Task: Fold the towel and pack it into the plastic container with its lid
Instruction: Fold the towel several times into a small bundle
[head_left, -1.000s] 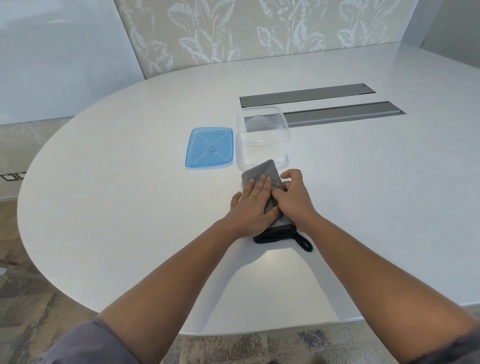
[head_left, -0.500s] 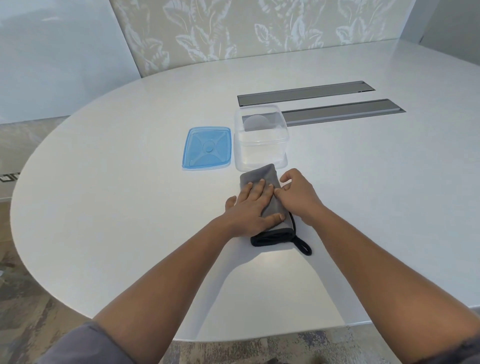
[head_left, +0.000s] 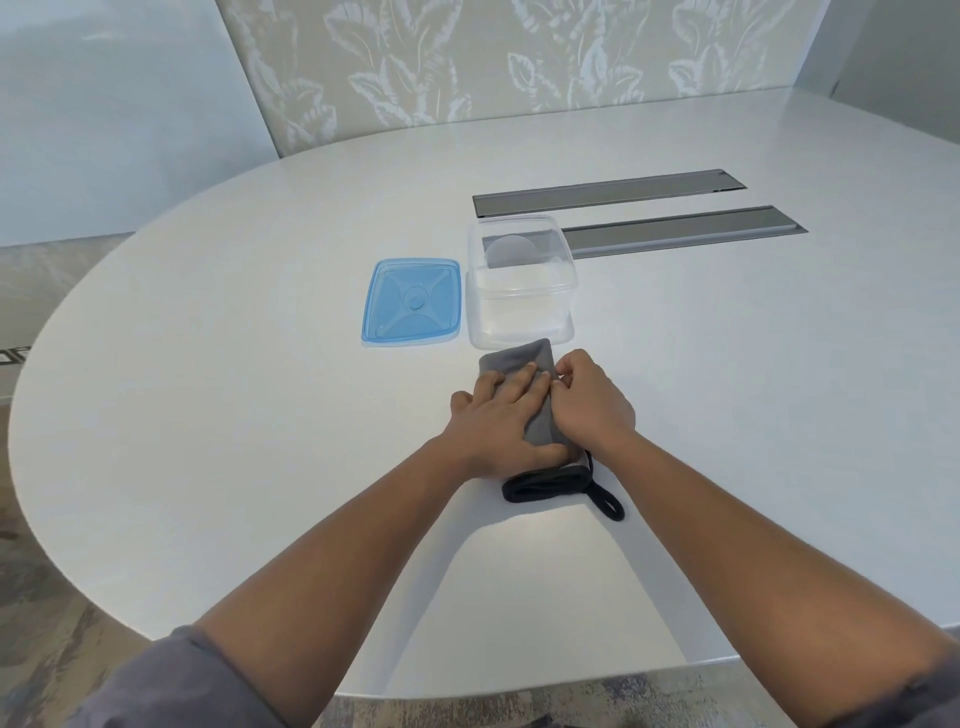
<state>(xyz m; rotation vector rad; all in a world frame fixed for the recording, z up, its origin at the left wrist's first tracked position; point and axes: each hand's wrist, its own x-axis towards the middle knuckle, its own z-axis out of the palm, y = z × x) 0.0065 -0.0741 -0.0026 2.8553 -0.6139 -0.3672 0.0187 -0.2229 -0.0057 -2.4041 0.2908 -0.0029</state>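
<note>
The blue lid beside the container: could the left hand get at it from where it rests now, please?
Probably yes: the left hand lies flat on the towel, and only bare table separates it from the blue lid.

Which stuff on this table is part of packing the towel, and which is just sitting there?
Part of the job:
folded grey towel with black trim
clear plastic container
blue plastic lid

Just there:
two grey metal slot covers set in the table
white oval table
</note>
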